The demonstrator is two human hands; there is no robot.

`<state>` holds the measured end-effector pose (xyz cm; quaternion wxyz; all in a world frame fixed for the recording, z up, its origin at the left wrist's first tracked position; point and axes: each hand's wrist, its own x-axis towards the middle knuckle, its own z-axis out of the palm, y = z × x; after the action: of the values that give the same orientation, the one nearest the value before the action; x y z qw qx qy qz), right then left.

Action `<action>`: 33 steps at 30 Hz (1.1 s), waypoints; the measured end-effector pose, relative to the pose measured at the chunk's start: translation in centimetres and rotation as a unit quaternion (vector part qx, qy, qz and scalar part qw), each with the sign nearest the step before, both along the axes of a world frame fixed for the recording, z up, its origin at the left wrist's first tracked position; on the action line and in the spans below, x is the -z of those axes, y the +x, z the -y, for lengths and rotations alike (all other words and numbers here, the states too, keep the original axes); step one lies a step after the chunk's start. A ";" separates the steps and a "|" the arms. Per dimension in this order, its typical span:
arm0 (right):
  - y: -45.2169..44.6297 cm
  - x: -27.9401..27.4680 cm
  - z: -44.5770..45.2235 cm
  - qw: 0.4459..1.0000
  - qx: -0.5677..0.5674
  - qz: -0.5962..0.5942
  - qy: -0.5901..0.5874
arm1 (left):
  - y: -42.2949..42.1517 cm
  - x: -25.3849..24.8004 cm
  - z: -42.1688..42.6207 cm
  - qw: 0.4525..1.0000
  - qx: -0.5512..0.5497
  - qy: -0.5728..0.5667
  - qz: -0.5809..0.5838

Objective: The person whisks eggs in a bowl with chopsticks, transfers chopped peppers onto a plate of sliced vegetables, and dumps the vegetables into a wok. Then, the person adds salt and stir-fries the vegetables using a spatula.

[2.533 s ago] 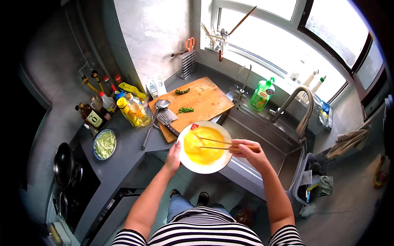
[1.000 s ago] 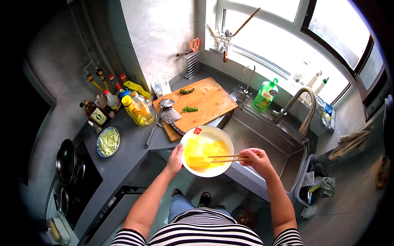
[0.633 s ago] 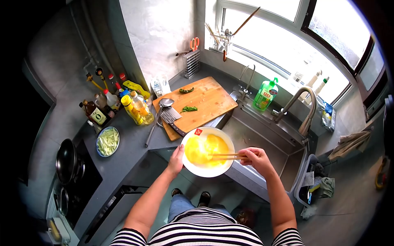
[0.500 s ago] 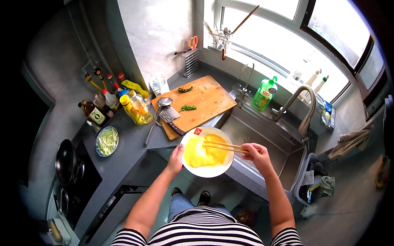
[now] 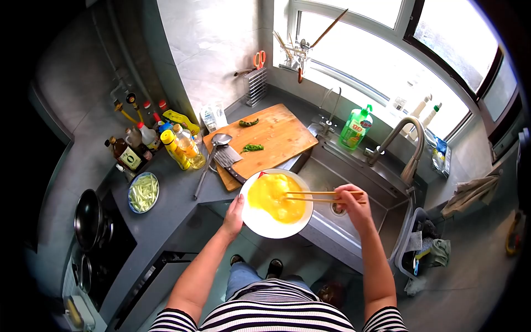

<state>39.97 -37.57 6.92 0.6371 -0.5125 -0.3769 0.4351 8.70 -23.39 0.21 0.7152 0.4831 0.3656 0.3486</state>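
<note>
My left hand (image 5: 234, 216) grips the left rim of a white bowl (image 5: 255, 224), held in the air in front of the counter edge. Yellow beaten egg (image 5: 271, 196) fills much of the bowl, with foam on its surface. In my right hand (image 5: 355, 207) is a pair of wooden chopsticks (image 5: 323, 196), closed between the fingers, their tips dipping into the egg. Just beyond the bowl lies a wooden cutting board (image 5: 282, 130), bearing a cleaver (image 5: 228, 160) and green pepper pieces (image 5: 253, 148).
A metal sink (image 5: 326, 171) with a curved faucet (image 5: 418, 145) lies to the right, a green soap bottle (image 5: 355, 128) behind it. Left are a ladle (image 5: 213, 157), oil bottles (image 5: 188, 146), a plate of pale green strips (image 5: 145, 193) and a black wok (image 5: 88, 218).
My right hand and the chopsticks have shifted right, the tips now nearer the bowl's middle. The egg's surface has swirled. The bowl has tilted and moved slightly left.
</note>
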 end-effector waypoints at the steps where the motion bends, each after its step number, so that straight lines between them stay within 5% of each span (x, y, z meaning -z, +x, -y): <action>1: -0.8 0.0 -0.5 0.997 0.002 0.071 -0.018 | 0.1 0.0 0.0 1.000 0.001 0.000 -0.001; 7: 0.9 0.7 -0.5 0.999 0.027 0.013 -0.040 | -0.4 0.6 -0.1 1.000 -0.008 -0.014 0.009; 11: -0.2 0.9 0.5 0.985 -0.108 -0.086 -0.106 | -0.9 0.2 -0.4 1.000 0.015 -0.020 0.008; 14: -1.3 1.4 -0.6 0.997 0.032 -0.057 -0.041 | -1.1 0.2 -0.2 1.000 0.015 -0.019 0.004; 18: -0.7 2.2 0.3 0.984 -0.102 -0.129 -0.065 | -1.3 0.4 -0.4 1.000 0.013 -0.012 -0.011; 21: -1.0 2.1 -0.1 0.995 0.016 -0.098 -0.027 | -1.1 0.5 -0.2 1.000 -0.005 -0.011 -0.003; 23: -0.9 2.3 0.4 0.985 -0.095 -0.122 -0.081 | -1.1 0.5 -0.3 1.000 -0.010 -0.004 -0.003; 28: -1.6 2.7 0.1 0.989 -0.020 -0.139 -0.044 | -1.0 0.2 0.1 1.000 0.005 -0.001 0.001; 31: -1.9 2.4 0.6 0.979 -0.105 -0.172 -0.032 | -0.9 0.2 0.0 1.000 0.006 0.002 -0.012; 33: -2.1 1.9 0.1 0.994 0.006 -0.103 -0.024 | -0.9 0.0 0.1 1.000 0.018 -0.003 -0.013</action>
<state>37.84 -37.63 4.97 0.6630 -0.4823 -0.2957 0.4903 7.76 -23.45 0.21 0.7179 0.4920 0.3675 0.3278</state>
